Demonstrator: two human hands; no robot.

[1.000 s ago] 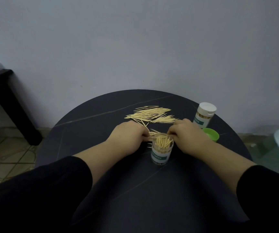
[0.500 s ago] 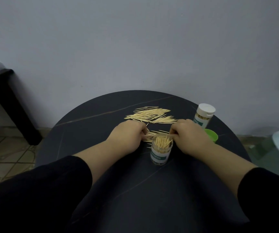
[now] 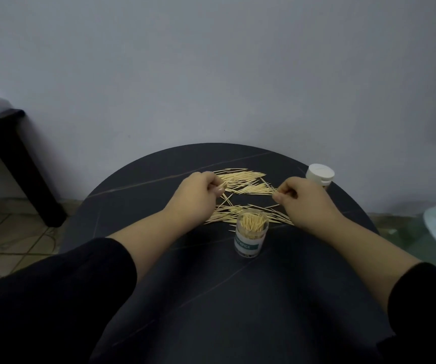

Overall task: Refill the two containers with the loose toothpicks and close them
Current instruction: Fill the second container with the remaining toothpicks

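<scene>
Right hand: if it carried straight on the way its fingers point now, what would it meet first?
The loose toothpicks, directly inward of the right hand; its fingertips seem to pinch their nearest ends. Past them is the left hand, though depth is unclear.

left hand [image 3: 198, 197] and right hand [image 3: 305, 203] moved off container [image 3: 250, 239], now pinching toothpicks [image 3: 245, 179]

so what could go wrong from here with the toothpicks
The open container stands lidless between both wrists, holding upright picks; a hand swinging back could tip it and spill them. The capped container sits near the table edge just behind the right hand, so a nudge might push it off. Both the left hand and the right pinch from crossed loose toothpicks, which may drag others along.
</scene>
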